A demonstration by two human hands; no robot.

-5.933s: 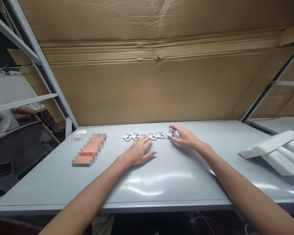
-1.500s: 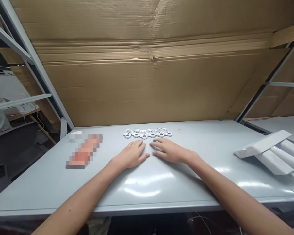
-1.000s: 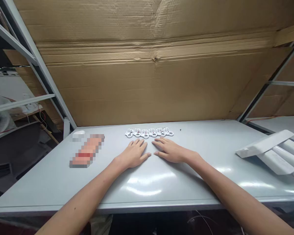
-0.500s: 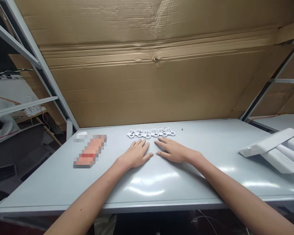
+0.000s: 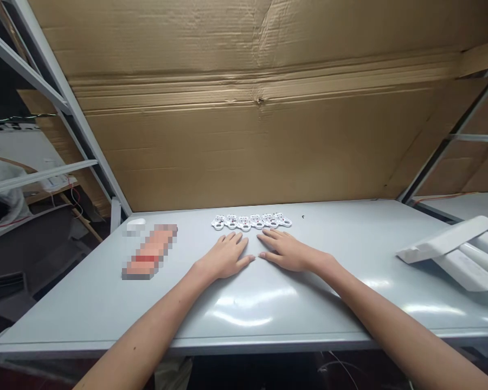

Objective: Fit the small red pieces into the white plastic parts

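Observation:
Several small white perforated plastic pieces [image 5: 252,221] lie side by side in a row at the far middle of the grey table [image 5: 85,309]. Just in front of that row, my left hand [image 5: 226,256] rests flat and palm down, holding nothing. My right hand [image 5: 287,251] lies flat the same way, its fingertips close to the row's right end and apart from the pieces. The two hands are close together, fingertips almost meeting. To the left lies a pixelated, blurred oblong object [image 5: 149,252] with a red band, its details hidden.
A small white rounded object [image 5: 135,222] sits at the table's far left. White foam-like bars [image 5: 451,254] lie at the right edge. Large corrugated cardboard [image 5: 244,135] and grey metal shelf rails [image 5: 52,92] stand behind the table.
Since the oldest frame, my right hand has left the piece at the row's right end and lies flat near my left hand. Over the last second, only the view has shifted slightly.

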